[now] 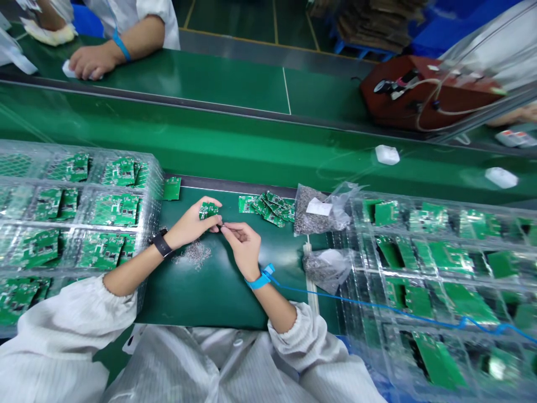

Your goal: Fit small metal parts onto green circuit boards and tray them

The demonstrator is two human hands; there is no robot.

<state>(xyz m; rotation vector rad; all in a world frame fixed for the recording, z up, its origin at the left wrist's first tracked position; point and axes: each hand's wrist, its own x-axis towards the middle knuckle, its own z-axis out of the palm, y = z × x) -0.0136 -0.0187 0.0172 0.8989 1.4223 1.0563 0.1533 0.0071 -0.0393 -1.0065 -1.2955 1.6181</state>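
Note:
A green circuit board (208, 210) is gripped in my left hand (193, 223), its fingers closed around the edges. My right hand (244, 245) meets it at the board's lower right corner, thumb and forefinger pinched together on something small and dark that I cannot make out. Below my left hand lies a loose heap of tiny metallic parts (197, 254) on the green tabletop (201, 302). Beyond my right hand rests a pile of circuit boards (272, 208). A blue wrist strap (260, 278) with a cord circles my right wrist.
Clear compartment trays with boards flank me, a left tray (153, 210) and a right tray (369, 263). Two plastic bags of small parts, an upper bag (308, 215) and a lower bag (325, 268), lie by the right tray. Across the bench, a co-worker's hand (94, 59) rests on the worktop.

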